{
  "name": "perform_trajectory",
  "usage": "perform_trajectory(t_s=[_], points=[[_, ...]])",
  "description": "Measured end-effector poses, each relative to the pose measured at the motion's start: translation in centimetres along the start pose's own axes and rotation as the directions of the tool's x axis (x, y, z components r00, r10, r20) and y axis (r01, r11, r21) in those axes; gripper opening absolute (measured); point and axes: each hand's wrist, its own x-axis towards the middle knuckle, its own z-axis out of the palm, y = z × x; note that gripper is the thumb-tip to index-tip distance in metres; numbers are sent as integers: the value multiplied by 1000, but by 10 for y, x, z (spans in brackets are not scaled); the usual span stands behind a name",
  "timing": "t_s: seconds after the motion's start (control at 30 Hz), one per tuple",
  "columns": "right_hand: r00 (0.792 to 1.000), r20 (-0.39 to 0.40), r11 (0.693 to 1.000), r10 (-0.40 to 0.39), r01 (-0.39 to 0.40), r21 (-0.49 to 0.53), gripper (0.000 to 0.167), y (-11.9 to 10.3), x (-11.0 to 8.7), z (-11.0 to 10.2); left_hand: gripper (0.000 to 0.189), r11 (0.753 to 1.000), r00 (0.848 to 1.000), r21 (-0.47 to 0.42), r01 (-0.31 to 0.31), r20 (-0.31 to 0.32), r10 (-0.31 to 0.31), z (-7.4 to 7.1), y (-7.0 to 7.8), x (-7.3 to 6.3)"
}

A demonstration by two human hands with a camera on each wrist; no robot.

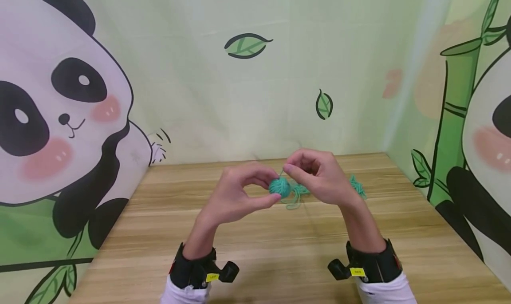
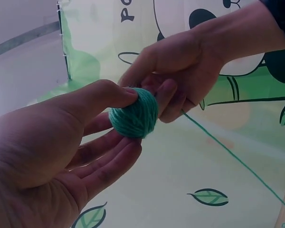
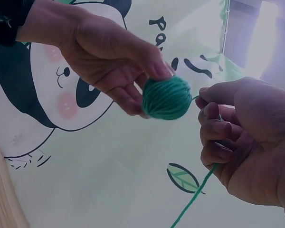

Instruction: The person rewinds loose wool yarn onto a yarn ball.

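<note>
A small ball of green yarn [image 1: 280,187] is held between the thumb and fingers of my left hand [image 1: 239,191]. In the left wrist view the thumb presses on one side of the yarn ball [image 2: 135,114] and the fingers support the other. My right hand [image 1: 319,175], just to its right, pinches the yarn strand [image 3: 195,98] between thumb and forefinger, close to the ball. From its curled fingers the strand [image 2: 237,159] runs on down toward the table. Loose green yarn [image 1: 294,202] lies behind and below the right hand, partly hidden by it.
More loose yarn [image 1: 357,187] shows right of the right wrist on the wooden table [image 1: 279,250]. A panda-printed cloth [image 1: 199,95] stands as a backdrop behind and beside the table. Each wrist wears a black camera band [image 1: 193,266].
</note>
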Motion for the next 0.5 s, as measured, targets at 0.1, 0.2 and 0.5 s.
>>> perform_trajectory(t_s=[0.1, 0.2, 0.5], points=[[1000, -1, 1000, -29, 29, 1, 8, -5, -2, 0, 32, 1000, 1000, 8, 2, 1, -2, 0, 0, 0], [999, -8, 999, -50, 50, 0, 8, -10, -5, 1, 31, 1000, 1000, 12, -6, -2, 7, 0, -1, 0], [997, -29, 995, -76, 78, 68, 7, -22, -7, 5, 27, 995, 995, 76, -67, -69, 72, -1, -5, 3]])
